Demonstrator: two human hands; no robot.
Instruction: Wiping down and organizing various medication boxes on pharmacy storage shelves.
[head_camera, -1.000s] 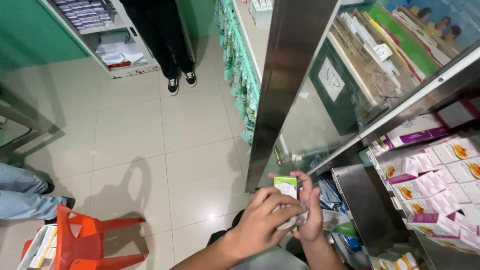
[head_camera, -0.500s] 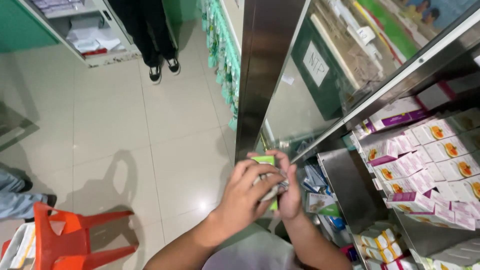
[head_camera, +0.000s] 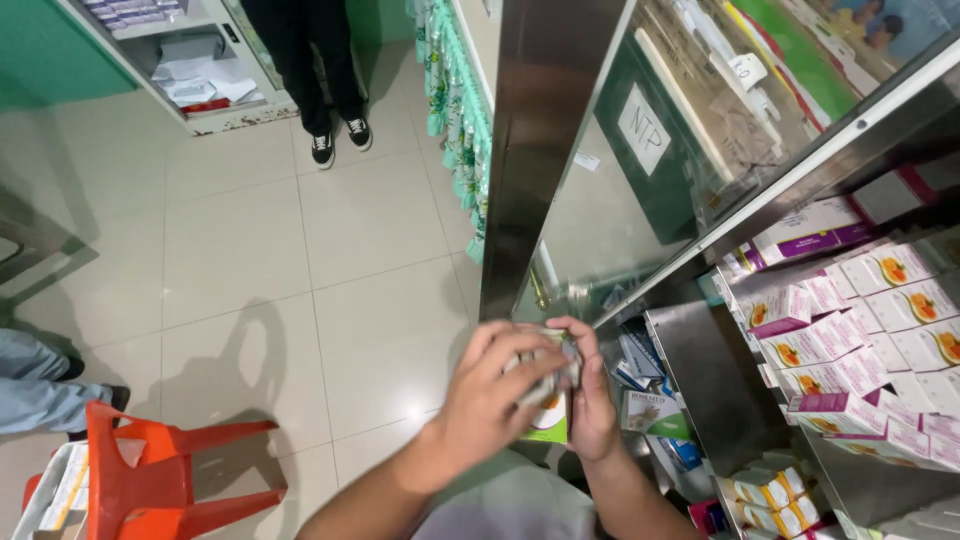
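Note:
Both of my hands are closed together on one small white and green carton (head_camera: 548, 420) low in the head view, just in front of the steel cabinet's edge. My left hand (head_camera: 492, 395) covers the carton's top and front with its fingers curled over it. My right hand (head_camera: 592, 400) grips it from the right side. Most of the carton is hidden by my fingers; only its green lower corner shows.
A steel and glass cabinet (head_camera: 545, 150) stands on the right, its shelves packed with pink and white cartons (head_camera: 860, 330). A person in black trousers (head_camera: 320, 70) stands at the back on the tiled floor. An orange plastic stool (head_camera: 160, 470) and another person's jeans leg (head_camera: 40, 390) are at left.
My hands have stayed closed on the carton and sunk a little lower in view. The left hand's fingers now cover more of the carton. The camera has shifted slightly.

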